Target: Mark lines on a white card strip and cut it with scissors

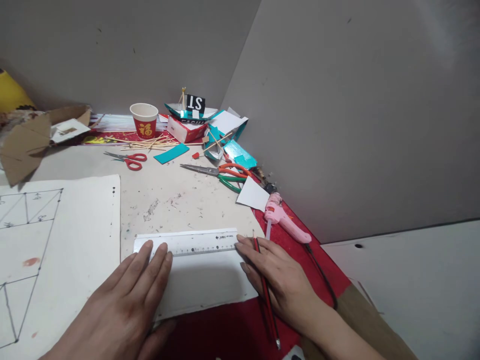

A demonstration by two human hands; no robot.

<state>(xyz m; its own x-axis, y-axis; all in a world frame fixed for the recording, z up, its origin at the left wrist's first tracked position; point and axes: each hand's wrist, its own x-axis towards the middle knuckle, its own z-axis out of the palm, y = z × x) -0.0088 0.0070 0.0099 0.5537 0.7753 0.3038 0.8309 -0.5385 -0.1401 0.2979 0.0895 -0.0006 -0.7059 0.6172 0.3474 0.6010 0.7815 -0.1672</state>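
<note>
A clear ruler [202,244] lies along the upper part of a white sheet of card [204,285] in front of me. My left hand [129,295] is laid flat, its outstretched fingertips pressing on the ruler's left end. At the other end, the fingertips of my right hand [279,272] touch the ruler's edge. Held between those right fingers is a red and black pencil [265,292], slanted with one end up by the ruler and the other hanging toward me. My left thumb is partly below the card's lower edge.
A sheet with a drawn line pattern [86,240] lies at left. Red-handled scissors [133,161], orange-and-green-handled scissors [225,172], a teal strip [171,153], wooden sticks [150,143] and a paper cup [144,121] sit behind. A pink glue gun [287,220] rests at right, by the wall.
</note>
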